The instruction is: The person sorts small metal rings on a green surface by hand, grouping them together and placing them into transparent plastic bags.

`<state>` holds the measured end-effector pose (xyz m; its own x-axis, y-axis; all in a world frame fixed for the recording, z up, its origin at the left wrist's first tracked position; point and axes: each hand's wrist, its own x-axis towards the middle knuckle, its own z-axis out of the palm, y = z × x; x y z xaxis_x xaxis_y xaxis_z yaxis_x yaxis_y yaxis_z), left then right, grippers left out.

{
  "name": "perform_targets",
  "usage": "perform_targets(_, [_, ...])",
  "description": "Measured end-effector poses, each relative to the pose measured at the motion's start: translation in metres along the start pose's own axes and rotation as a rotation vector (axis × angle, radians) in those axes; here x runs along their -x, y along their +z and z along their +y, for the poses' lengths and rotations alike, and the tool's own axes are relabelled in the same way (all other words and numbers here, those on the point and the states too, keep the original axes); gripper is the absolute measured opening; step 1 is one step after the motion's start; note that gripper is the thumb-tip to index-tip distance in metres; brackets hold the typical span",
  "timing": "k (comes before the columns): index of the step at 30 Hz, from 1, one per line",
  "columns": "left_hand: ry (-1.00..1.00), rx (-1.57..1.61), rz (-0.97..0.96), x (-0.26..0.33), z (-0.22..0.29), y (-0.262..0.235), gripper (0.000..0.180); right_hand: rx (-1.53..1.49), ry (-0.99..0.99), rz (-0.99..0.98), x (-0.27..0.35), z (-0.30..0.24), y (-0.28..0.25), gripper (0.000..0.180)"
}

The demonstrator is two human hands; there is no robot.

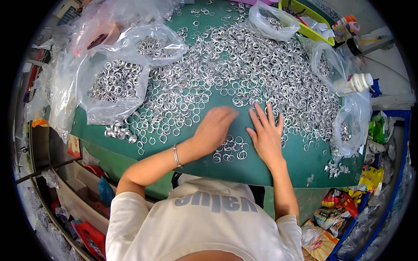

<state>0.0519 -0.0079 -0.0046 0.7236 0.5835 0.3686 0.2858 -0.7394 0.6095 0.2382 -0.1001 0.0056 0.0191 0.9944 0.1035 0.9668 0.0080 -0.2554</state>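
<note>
- I make out metal rings (278, 69) in a wide, loose heap across the far half of the table, with a small cluster of rings (231, 150) set apart near the edge by the person's body, between and below the hands.
- From here I judge each ring light, stiff and hard to break, though its smooth, shiny metal could slip or hook on a neighbour.
- I would take one by its outer band, between thumb and first fingertip; where rings lie flat, I'd slide one clear before pinching.
- The left hand (216, 128) is curled over the bare patch left of the right hand, its fingertips blurred; I cannot tell whether it pinches a ring.
- The right hand (265, 135) lies spread wide, palm down, fingertips at the heap's near edge; I see nothing gripped in it.
- The table (296, 169) has a plain green top that looks smooth, so I expect rings to slide easily across it.
- Clear plastic bags flank the heap: a large bag of rings (98, 106) on the left, and a limp bag (350, 145) at the right edge.
- Beyond the heap I see a yellow-green tray (327, 38), and to the right a white bottle (353, 83).
- Around the table the room looks cramped, with a blue rack (406, 150) and colourful packets (372, 179) on the right.
</note>
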Motion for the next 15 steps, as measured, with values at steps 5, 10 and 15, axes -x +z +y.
perform_targets(5, [-0.052, -0.215, 0.053, -0.029, -0.018, 0.004, 0.031, 0.081, 0.155, 0.142, 0.016, 0.014, -0.003, 0.039])
perform_targets(10, [-0.035, -0.248, 0.033, -0.033, -0.029, 0.011, 0.018, 0.044, 0.017, 0.125, -0.022, -0.011, 0.004, 0.044])
perform_targets(15, [-0.021, -0.15, 0.01, -0.014, -0.013, -0.011, 0.014, 0.023, -0.027, -0.026, 0.004, -0.018, -0.008, 0.044])
